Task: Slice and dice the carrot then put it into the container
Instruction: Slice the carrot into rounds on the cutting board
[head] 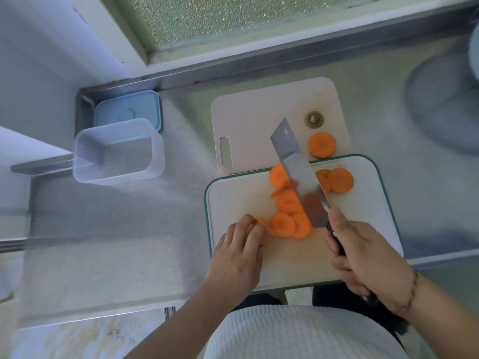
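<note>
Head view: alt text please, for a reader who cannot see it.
A person's right hand grips a cleaver over carrot rounds on a green-rimmed cutting board, while the left hand pinches a slice at the pile's edge. An open clear container and its blue lid sit to the left on the steel counter.

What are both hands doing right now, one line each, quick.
Left hand: pinching a thin orange carrot slice on the white green-rimmed cutting board.
Right hand: gripping the black handle of the broad steel knife.
</note>
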Motion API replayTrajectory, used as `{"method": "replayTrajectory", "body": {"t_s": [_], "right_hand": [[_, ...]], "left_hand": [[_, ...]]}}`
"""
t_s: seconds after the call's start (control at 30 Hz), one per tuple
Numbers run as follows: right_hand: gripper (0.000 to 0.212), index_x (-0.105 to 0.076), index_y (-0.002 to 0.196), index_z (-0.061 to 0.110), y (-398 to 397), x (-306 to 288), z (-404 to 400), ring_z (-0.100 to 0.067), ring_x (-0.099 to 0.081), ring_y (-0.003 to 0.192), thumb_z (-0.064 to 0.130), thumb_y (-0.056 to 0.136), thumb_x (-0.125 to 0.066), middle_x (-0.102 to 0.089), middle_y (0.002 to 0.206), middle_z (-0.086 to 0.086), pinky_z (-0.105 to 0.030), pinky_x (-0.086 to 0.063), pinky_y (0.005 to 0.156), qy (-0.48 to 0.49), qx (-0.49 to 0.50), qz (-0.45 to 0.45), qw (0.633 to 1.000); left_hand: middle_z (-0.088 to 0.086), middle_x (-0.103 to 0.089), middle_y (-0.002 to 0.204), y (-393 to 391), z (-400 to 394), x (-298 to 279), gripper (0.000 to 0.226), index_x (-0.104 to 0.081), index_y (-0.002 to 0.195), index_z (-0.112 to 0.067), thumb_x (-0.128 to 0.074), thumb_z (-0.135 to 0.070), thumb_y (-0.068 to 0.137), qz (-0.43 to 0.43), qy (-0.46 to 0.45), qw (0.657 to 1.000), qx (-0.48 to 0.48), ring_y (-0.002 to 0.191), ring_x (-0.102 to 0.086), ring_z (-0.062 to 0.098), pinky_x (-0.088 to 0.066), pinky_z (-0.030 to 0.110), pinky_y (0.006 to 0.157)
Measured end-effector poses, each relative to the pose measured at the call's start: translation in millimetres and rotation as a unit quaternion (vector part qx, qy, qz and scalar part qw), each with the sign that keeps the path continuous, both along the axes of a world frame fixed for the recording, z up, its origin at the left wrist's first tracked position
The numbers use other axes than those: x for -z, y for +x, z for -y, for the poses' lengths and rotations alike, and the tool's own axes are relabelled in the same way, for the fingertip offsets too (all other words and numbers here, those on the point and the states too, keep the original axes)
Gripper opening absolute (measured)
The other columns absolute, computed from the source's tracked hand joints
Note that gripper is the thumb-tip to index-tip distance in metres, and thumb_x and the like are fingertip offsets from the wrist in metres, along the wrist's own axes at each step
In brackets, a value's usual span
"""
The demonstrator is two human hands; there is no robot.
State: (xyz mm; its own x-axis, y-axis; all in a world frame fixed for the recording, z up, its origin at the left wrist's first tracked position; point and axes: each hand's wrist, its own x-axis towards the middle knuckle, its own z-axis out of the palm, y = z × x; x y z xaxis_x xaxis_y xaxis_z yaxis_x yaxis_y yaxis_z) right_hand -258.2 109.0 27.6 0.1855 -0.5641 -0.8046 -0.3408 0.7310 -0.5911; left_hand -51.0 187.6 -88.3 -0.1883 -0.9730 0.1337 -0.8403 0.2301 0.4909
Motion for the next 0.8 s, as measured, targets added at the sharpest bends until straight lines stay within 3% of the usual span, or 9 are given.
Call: {"method": "replayTrajectory", "body": {"t_s": [0.13, 0.3, 0.43, 0.53, 0.67, 0.8], "right_hand": [[0.058, -0.037, 0.068, 0.014, -10, 0, 3, -0.01, -0.016, 0.039, 0.069, 0.083, -0.034, -0.024, 0.05, -0.002, -0.017, -0.018, 0.044, -0.012, 0.018, -0.013, 1.0], [0.058, -0.037, 0.066, 0.014, -22, 3, 0, -0.012, -0.017, 0.039, 0.07, 0.083, -0.033, -0.027, 0.048, -0.002, -0.016, -0.02, 0.043, -0.014, 0.032, -0.036, 0.999], [0.058, -0.037, 0.065, 0.014, -24, 5, -4, -0.012, -0.017, 0.04, 0.069, 0.082, -0.033, -0.026, 0.049, -0.004, -0.019, -0.019, 0.044, -0.011, 0.036, -0.033, 0.999], [0.059, -0.036, 0.062, 0.014, -27, 6, -6, -0.012, -0.017, 0.04, 0.07, 0.08, -0.034, -0.024, 0.051, -0.007, -0.02, -0.019, 0.043, -0.026, 0.025, -0.032, 0.999], [0.059, -0.037, 0.056, 0.017, -29, 7, -8, -0.012, -0.017, 0.04, 0.07, 0.08, -0.034, -0.023, 0.052, -0.008, -0.02, -0.02, 0.045, -0.033, 0.027, -0.03, 0.999], [0.06, -0.037, 0.06, 0.013, -29, 9, -9, -0.012, -0.017, 0.041, 0.069, 0.081, -0.036, -0.023, 0.052, -0.009, -0.022, -0.019, 0.045, -0.032, 0.034, -0.027, 0.999]], "left_hand": [[0.009, -0.053, 0.129, 1, 0, -2, 0.031, -0.048, 0.125, -0.015, -0.05, -0.024, 0.095, 0.005, 0.004, 1.0, -0.014, 0.1, -0.059, 0.03, -0.055, 0.044, 0.078], [0.008, -0.058, 0.125, -19, 18, -10, 0.048, -0.052, 0.121, -0.016, -0.062, -0.049, 0.088, 0.064, -0.003, 0.998, -0.022, 0.098, -0.058, 0.03, -0.05, 0.041, 0.075], [0.001, -0.065, 0.11, -41, 43, -14, 0.05, -0.054, 0.121, -0.017, -0.053, -0.055, 0.088, 0.117, 0.009, 0.993, -0.024, 0.088, -0.06, 0.028, -0.05, 0.04, 0.069], [-0.001, -0.066, 0.113, -41, 46, -16, 0.048, -0.058, 0.119, -0.019, -0.052, -0.055, 0.088, 0.089, 0.017, 0.995, -0.03, 0.092, -0.062, 0.026, -0.052, 0.039, 0.074], [0.002, -0.066, 0.117, -15, 50, -18, 0.041, -0.066, 0.115, -0.016, -0.059, -0.047, 0.089, -0.022, 0.009, 0.994, -0.109, 0.104, -0.06, 0.026, -0.051, 0.039, 0.085], [-0.002, -0.067, 0.109, -12, 51, -20, 0.043, -0.065, 0.111, -0.02, -0.059, -0.054, 0.085, 0.041, 0.05, 0.997, -0.042, 0.094, -0.062, 0.025, -0.052, 0.039, 0.078]]}}
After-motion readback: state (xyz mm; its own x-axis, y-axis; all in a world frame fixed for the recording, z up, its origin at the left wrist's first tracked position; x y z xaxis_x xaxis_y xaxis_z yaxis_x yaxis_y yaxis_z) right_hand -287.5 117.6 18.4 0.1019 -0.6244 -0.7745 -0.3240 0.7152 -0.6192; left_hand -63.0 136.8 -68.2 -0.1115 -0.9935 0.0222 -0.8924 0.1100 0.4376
